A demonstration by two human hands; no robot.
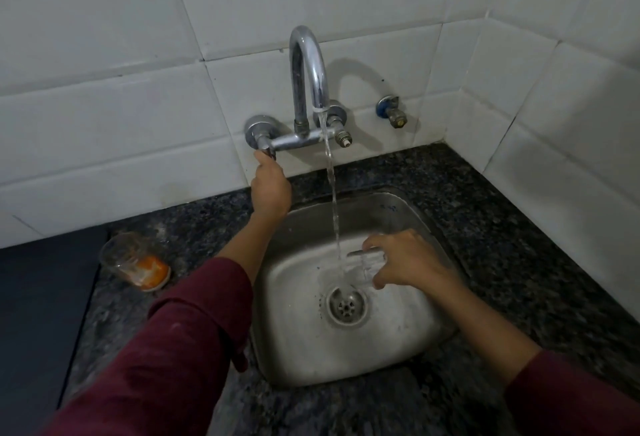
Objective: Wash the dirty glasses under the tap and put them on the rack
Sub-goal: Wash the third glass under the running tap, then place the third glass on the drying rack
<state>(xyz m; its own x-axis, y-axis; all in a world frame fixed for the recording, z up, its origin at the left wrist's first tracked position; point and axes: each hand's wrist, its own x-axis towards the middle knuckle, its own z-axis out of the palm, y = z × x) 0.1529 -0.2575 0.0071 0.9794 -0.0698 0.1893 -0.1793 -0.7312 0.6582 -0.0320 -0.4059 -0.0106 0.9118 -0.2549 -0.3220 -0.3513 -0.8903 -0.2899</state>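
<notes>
Stainless steel sink (pixel 398 342) set into the dark granite counter (pixel 512 228) carries the work. The tap (pixel 308 65) on the tiled wall is running, and its stream falls onto a clear glass (pixel 360 264) held over the sink's far right part, just above and beyond the drain (pixel 347 306). The right hand (pixel 412 261) grips this glass, fingers and thumb curled round its wall; the glass lies tilted nearly on its side, long axis running left to right, mouth toward the stream and base in the palm. The left hand (pixel 272 190) reaches up to the tap's left valve handle (pixel 265 151), fingers closed on it; the exact finger placement is hidden behind the hand. A second glass with orange residue (pixel 133 259) stands on the counter near the sink's left edge, well apart from both hands but nearer the left one. No rack is in view. Judgement: rinsing of the first glass is under way; the second glass is unwashed.
</notes>
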